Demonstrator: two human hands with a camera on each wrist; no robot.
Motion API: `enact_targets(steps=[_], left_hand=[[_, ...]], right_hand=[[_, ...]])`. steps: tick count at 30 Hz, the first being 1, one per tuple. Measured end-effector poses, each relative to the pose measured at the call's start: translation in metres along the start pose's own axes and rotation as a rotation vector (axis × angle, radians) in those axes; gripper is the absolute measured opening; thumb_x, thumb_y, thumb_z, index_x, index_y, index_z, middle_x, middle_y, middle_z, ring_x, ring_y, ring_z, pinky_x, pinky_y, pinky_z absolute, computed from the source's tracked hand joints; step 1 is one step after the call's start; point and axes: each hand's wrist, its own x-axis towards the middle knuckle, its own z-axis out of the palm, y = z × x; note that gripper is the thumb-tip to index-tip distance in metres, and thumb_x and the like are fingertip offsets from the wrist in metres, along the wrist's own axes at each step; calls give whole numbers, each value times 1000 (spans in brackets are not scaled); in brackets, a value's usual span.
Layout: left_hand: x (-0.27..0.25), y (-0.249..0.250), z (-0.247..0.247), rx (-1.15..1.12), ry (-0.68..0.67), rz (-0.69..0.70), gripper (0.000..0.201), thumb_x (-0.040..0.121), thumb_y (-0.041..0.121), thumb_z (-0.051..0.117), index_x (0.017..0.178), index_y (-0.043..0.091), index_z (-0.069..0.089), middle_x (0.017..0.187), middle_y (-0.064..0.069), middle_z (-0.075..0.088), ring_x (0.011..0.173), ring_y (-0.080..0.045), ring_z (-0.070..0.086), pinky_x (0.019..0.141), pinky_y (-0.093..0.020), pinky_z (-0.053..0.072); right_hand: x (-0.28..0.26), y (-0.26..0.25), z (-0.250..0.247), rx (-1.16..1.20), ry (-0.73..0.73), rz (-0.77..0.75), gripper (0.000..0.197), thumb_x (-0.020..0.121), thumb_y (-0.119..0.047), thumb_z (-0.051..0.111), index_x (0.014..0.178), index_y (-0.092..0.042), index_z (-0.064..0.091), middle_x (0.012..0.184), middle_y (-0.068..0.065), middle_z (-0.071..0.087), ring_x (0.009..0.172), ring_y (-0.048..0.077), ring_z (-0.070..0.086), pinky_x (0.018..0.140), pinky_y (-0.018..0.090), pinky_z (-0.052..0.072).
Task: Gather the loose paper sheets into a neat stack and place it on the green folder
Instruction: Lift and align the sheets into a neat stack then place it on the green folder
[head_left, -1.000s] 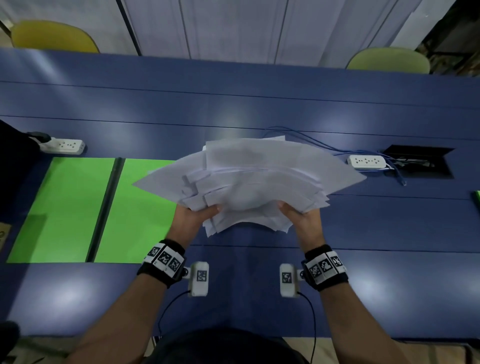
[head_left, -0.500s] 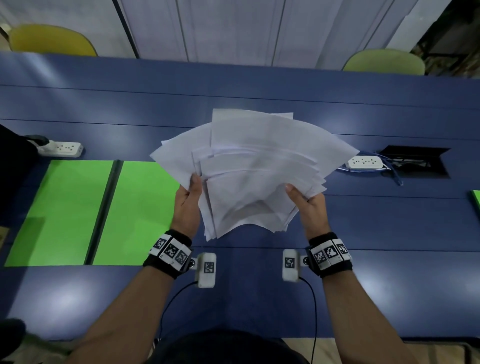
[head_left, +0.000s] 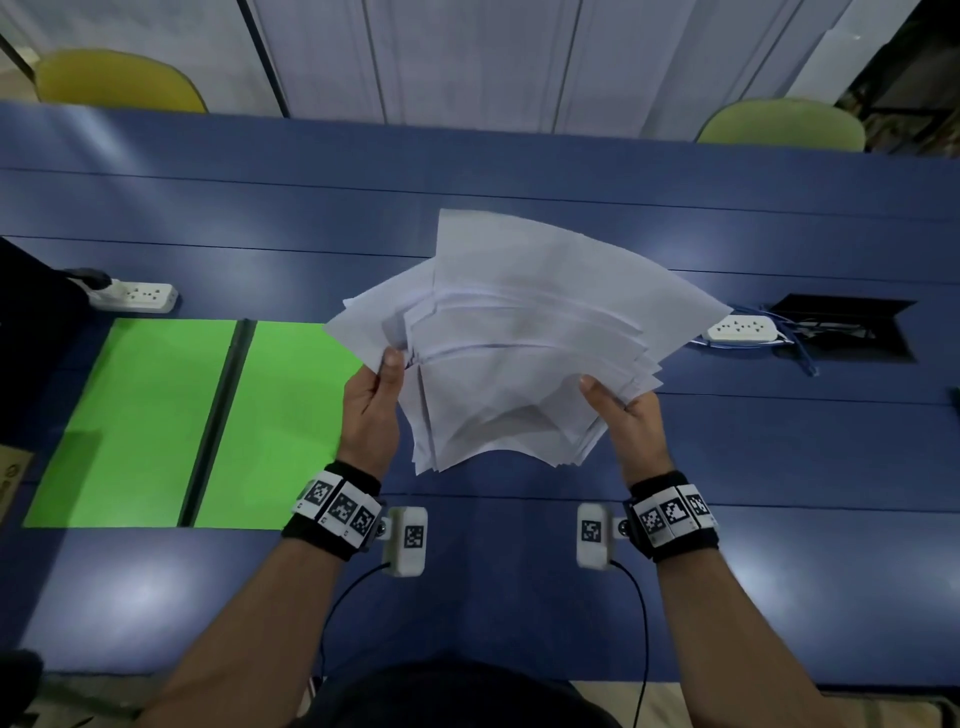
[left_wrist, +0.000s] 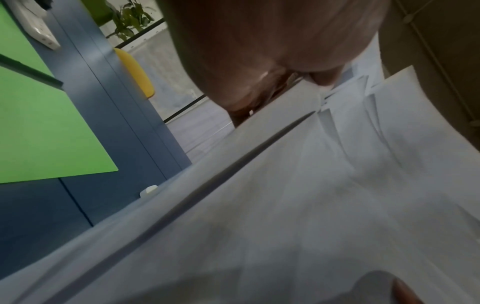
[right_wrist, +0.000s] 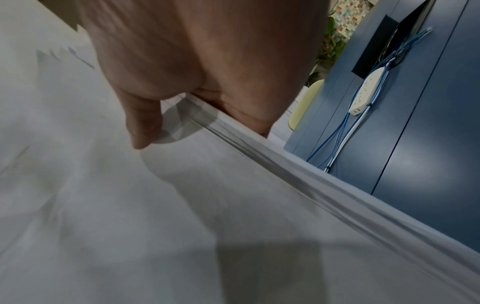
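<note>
A fanned, uneven bunch of white paper sheets (head_left: 524, 353) is held tilted up above the blue table (head_left: 519, 171). My left hand (head_left: 371, 405) grips its left edge, thumb on the near face. My right hand (head_left: 626, 421) grips the right edge the same way. In the left wrist view the paper sheets (left_wrist: 298, 205) fill the lower right under the left hand (left_wrist: 270, 51). In the right wrist view the right hand (right_wrist: 197, 67) has its thumb pressed on the paper sheets (right_wrist: 130, 205). The open green folder (head_left: 156, 415) lies flat to the left, its right corner hidden behind the sheets.
A white power strip (head_left: 137, 296) lies beyond the folder, another power strip (head_left: 740, 328) with blue cables sits right of the sheets beside a dark cable hatch (head_left: 852, 327). Two chairs (head_left: 117, 83) stand at the far table edge. A dark object (head_left: 31, 332) fills the left edge.
Both hands have raised the bunch and tipped it more upright, away from the table. The sheets have drawn closer together, and the hands have slid up along the side edges.
</note>
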Motion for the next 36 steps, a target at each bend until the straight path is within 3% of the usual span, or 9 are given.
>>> enact_targets(steps=[3,7,11,16,22,24,27,32,36], left_hand=[[3,9,-2,-45,45,43,37,95,61,55,75,30,60,78,-5,46,75,-17,43,71,-37,35],[12,29,7,-123,1,106,54,111,18,25,109,40,74,108,17,75,106,-3,67,90,-22,52],[16,22,11,-34,-27,65,51,110,16,32,93,31,78,87,18,75,84,3,67,75,-18,52],[12,3,4,127,-118,62,41,107,30,38,102,8,72,92,-4,69,85,-13,59,75,-34,49],[9,4,3,31,-71,101,39,106,32,38,86,29,72,78,11,67,73,-7,58,65,-25,47],[9,7,4,-25,-118,194,41,105,45,39,103,26,75,96,5,72,89,-13,66,77,-26,51],[8,-5,2,39,-190,293,82,89,68,55,124,-6,60,123,-27,61,118,-37,58,99,-39,46],[0,-26,7,-91,-170,-86,54,76,6,85,125,-5,63,120,-15,73,112,-28,70,98,-47,56],[2,-35,11,-55,-168,-195,38,77,-12,78,108,9,71,101,6,79,97,-10,74,82,-24,57]], right_hand=[[0,0,-2,-18,-15,11,21,94,-5,64,113,-14,70,109,-3,76,107,14,70,87,23,54],[2,2,-1,-44,-60,15,24,95,-4,63,113,-18,68,108,-3,75,107,14,70,87,24,53],[4,7,-1,-26,-84,15,33,94,0,63,124,-14,62,117,3,72,113,20,67,89,26,54],[5,10,-6,-24,-62,48,31,93,1,65,121,-13,65,112,0,75,108,18,70,87,26,55],[5,6,-2,-62,-68,46,29,92,2,65,107,-23,69,102,-7,76,100,12,70,83,22,54],[6,7,-1,-77,-50,46,29,92,0,66,103,-26,71,101,-7,76,98,11,71,83,24,54],[8,11,-1,-71,7,78,23,92,-9,69,112,-19,70,110,1,75,105,19,70,88,35,56],[8,11,0,-80,17,80,24,93,-9,68,116,-13,69,111,1,75,105,17,70,88,32,53],[3,2,2,-9,60,-42,18,97,-7,62,113,-11,67,106,-5,74,103,12,69,85,24,53]])
